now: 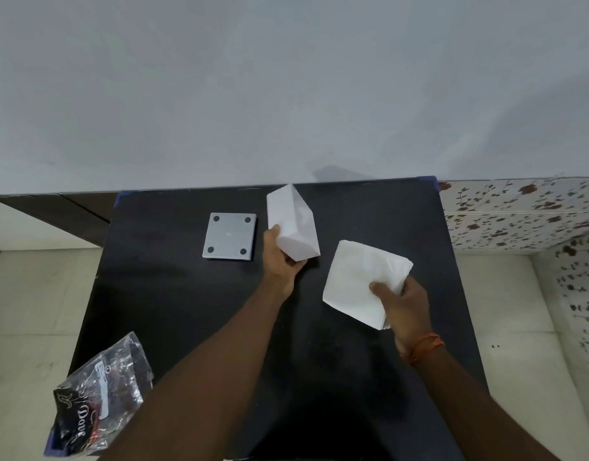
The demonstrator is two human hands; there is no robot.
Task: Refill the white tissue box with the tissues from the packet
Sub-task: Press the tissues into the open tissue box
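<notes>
Looking down, we saw a black counter (186,311) set against a plain grey-white wall (286,78), with pale floor tiles (30,294) on either side and flower-patterned tiles (519,214) along the right. The left hand (281,252) was closed around the near lower corner of the white tissue box (293,221), holding it tilted above the counter; we could not tell what, if anything, was inside. The right hand (402,304) was clamped on a stack of white tissues (359,281), just right of the box and apart from it. A grey square plate (229,236) lay flat left of the box. The crumpled clear packet (100,400) sat at the counter's near-left edge, overhanging it.
</notes>
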